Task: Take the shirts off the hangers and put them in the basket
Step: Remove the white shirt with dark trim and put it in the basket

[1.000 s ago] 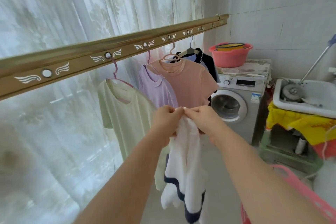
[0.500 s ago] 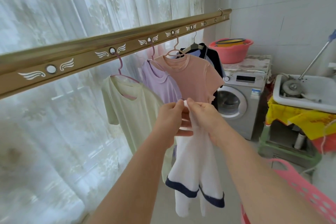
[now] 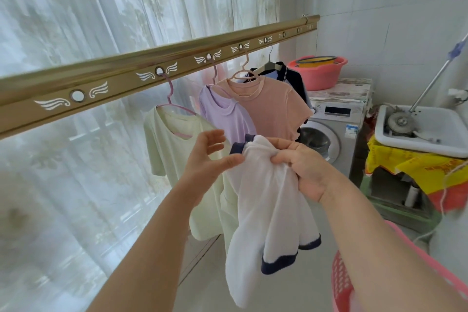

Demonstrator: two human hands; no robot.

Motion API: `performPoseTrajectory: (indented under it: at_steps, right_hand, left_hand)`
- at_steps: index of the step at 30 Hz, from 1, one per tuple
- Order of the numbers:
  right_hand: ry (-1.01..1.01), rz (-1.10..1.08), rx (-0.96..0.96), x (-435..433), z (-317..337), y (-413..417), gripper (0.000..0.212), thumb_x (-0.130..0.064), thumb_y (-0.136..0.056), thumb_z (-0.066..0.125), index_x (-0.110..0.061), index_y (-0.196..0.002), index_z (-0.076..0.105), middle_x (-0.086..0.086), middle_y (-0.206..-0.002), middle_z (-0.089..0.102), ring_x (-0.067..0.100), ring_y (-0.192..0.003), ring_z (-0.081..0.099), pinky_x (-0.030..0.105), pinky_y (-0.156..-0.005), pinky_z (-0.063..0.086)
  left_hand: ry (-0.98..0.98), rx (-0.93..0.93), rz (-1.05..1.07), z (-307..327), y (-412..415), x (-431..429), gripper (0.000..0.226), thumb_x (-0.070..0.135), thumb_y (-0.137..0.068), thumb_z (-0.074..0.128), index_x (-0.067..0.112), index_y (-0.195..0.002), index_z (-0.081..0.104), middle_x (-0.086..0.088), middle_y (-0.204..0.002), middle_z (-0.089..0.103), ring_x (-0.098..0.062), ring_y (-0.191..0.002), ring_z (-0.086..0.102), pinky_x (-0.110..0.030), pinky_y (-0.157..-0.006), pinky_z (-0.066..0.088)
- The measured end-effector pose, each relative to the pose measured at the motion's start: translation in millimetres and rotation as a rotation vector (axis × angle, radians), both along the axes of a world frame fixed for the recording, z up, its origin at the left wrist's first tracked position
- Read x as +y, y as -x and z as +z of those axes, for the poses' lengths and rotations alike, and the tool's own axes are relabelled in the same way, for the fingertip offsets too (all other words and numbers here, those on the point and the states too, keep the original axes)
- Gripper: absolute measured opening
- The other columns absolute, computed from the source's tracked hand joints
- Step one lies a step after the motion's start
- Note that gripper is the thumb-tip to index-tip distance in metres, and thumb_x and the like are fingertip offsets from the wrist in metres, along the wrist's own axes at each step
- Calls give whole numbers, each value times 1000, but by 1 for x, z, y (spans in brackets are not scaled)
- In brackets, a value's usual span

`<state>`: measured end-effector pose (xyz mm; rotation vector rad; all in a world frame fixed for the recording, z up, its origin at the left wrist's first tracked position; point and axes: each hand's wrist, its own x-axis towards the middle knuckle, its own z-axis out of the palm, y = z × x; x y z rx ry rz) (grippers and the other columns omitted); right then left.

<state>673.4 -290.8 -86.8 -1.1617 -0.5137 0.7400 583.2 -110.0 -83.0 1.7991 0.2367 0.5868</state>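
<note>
One white shirt (image 3: pixel 266 197), long axis vert.

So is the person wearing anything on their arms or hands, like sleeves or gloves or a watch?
No. The left arm and the right arm are bare as far up as the picture shows, with no sleeves in view. The left hand and the right hand wear no gloves, and I can see no watch, bracelet or ring on either.

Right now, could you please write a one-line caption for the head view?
Right hand grips a white navy-trimmed shirt, left hand open beside it; a pink shirt hangs on the rail.
</note>
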Motion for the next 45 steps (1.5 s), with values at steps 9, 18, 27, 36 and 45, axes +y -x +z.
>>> performPoseTrajectory:
  at_steps: [9, 18, 27, 36, 45]
  right_hand:
    - [107, 6, -60, -2, 4, 3, 45, 11, -81, 41, -9, -109, 70, 20, -107, 70, 28, -88, 68, 38, -81, 57]
    - [204, 80, -215, -9, 10, 2, 43, 9, -85, 42, -15, -102, 73, 11, -95, 73, 19, -83, 68, 33, -81, 56]
    - [879, -306, -687, -21, -44, -14, 19, -14, -70, 61, -21, -86, 67, -3, -83, 70, 20, -80, 66, 39, -72, 55]
    - [589, -625, -770, -21, -56, -4, 13, -14, -82, 66, -22, -89, 57, -11, -86, 62, 3, -75, 58, 15, -62, 42]
    - [530, -114, -523, -17, -52, 1, 18, -26, -87, 65, -14, -99, 70, -5, -96, 70, 16, -91, 66, 30, -82, 53]
  left_hand:
    - [-45, 30, -236, 2, -6, 5, 25, 15, -55, 90, 22, -71, 71, 12, -112, 67, -14, -110, 62, -37, -99, 49]
    - [-84, 316, -476, 20, -14, -1, 23, 7, -75, 78, 12, -89, 61, -4, -82, 62, -18, -76, 63, -31, -69, 53]
    - [-959, 309, -243, 75, -51, -4, 23, 20, -73, 82, 16, -81, 61, 5, -75, 58, -14, -72, 53, -27, -69, 43]
    - [-1059, 272, -206, 108, -52, 2, 26, 18, -70, 83, 19, -73, 58, 18, -66, 51, 1, -64, 47, -17, -61, 35]
    - [-1040, 329, -284, 137, -38, -11, 26, 5, -71, 82, -7, -85, 63, 8, -66, 52, 14, -52, 49, -4, -53, 36]
